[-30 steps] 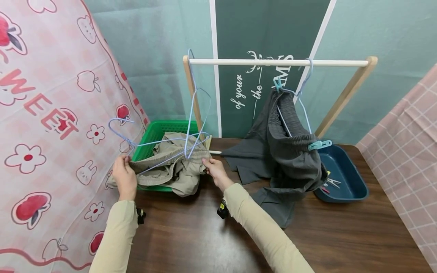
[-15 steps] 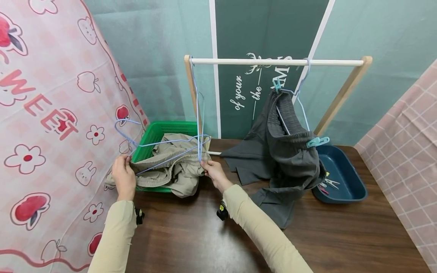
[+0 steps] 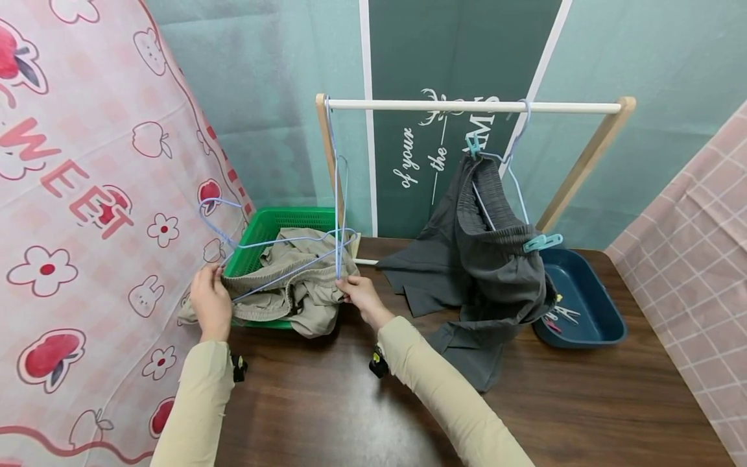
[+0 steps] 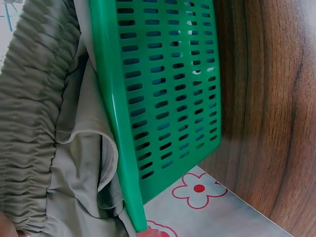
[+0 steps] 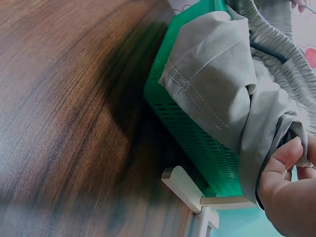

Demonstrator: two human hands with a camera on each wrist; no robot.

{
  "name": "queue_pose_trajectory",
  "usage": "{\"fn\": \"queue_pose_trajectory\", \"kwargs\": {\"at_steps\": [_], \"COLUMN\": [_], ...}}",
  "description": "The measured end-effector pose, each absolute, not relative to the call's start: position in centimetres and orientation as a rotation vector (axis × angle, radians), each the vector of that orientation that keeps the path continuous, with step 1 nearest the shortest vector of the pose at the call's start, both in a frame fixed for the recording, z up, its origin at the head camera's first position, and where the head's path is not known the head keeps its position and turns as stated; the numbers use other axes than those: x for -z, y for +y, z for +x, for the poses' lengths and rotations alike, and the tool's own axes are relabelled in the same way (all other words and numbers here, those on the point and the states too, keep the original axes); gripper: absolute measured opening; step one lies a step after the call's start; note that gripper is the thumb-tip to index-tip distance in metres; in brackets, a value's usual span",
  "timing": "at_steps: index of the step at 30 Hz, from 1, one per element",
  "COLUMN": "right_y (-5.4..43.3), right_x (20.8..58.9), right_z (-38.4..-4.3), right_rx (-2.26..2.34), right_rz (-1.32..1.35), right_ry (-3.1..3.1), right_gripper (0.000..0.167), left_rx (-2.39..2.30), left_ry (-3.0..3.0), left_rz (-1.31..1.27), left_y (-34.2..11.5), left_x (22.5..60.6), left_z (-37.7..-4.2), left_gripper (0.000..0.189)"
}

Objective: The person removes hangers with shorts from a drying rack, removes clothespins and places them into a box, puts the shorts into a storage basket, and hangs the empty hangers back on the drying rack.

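Observation:
Beige trousers [image 3: 315, 292] with a gathered elastic waistband lie partly in and over the green basket [image 3: 265, 224]. My left hand [image 3: 211, 301] grips the left end of the waistband; only a fingertip shows in the left wrist view. My right hand [image 3: 363, 298] pinches the fabric at the right end, with thumb and finger together in the right wrist view. A blue wire hanger [image 3: 280, 243] lies across the waistband, its hook to the left and its lower bar along the opening. A second blue hanger [image 3: 336, 194] hangs from the rack, its low end at my right fingertips.
The rack [image 3: 420, 105] has a white rod and wooden legs. Dark grey trousers [image 3: 496, 259] hang there on a blue hanger, with light-blue clothespins [image 3: 543, 243]. A dark blue tray [image 3: 592, 311] with several clothespins stands right on the wooden table [image 3: 327, 402].
The hanging hanger has turned and its low end has shifted right, to my right fingertips. My right hand has moved slightly left. The left hand stays on the waistband.

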State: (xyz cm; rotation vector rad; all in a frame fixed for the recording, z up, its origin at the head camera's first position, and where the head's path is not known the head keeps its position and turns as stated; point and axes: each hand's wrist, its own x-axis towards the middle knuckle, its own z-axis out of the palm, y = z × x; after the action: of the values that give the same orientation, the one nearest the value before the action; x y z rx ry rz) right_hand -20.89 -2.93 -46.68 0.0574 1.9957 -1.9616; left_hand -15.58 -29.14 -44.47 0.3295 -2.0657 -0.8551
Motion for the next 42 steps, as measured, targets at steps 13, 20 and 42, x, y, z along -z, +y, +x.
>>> {"fn": "queue_pose_trajectory", "kwargs": {"at_steps": [13,20,42], "right_y": [-3.0,-3.2,-4.3], "right_x": [46.4,46.6,50.0], "right_z": [-20.6,-20.7,-22.7], "right_rx": [1.902,1.889,2.176], "right_rz": [0.000,-0.016,-0.134], "right_ry": [2.035,2.053,1.933], "right_gripper": [0.023,0.026,0.033], "left_rx": [0.862,0.867,0.880], "left_ry": [-2.114,-2.140,-2.109], "left_rz": [0.387,0.438,0.653], "left_y": [-28.9,-29.1,-28.9], "left_x": [44.1,44.2,42.4], "left_z": [-16.1,-16.1,-16.2], "left_gripper": [0.026,0.027,0.034]}}
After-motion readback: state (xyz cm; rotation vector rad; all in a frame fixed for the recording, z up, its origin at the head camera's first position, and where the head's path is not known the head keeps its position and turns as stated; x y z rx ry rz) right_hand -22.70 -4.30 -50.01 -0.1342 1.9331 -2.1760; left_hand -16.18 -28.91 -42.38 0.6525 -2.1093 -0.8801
